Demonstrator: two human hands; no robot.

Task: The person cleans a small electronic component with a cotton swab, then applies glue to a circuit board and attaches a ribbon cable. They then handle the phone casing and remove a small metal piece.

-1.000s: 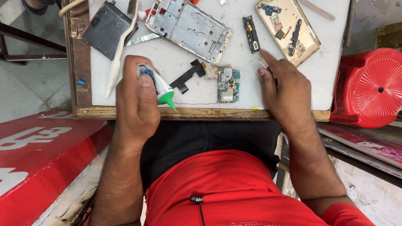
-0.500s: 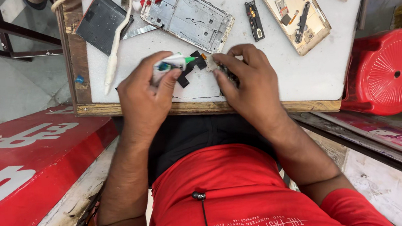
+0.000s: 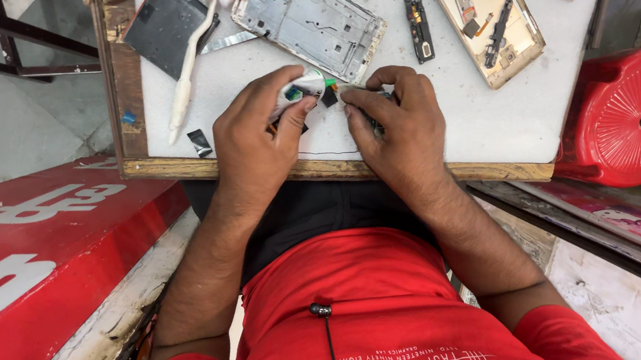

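Head view: left hand (image 3: 256, 135) grips a small white tube with a green nozzle (image 3: 304, 88), tip on the little dark part pinched by the right hand (image 3: 401, 116), table centre. Silver phone frame (image 3: 307, 18) at 12 o'clock and gold back shell (image 3: 487, 15) at 1 o'clock lie stripped, so reassembly looks far off

Red signboard (image 3: 35, 257), white lettering, left beside table (image 3: 489, 119).

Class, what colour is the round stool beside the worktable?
Red: the stool shows best in the head view.
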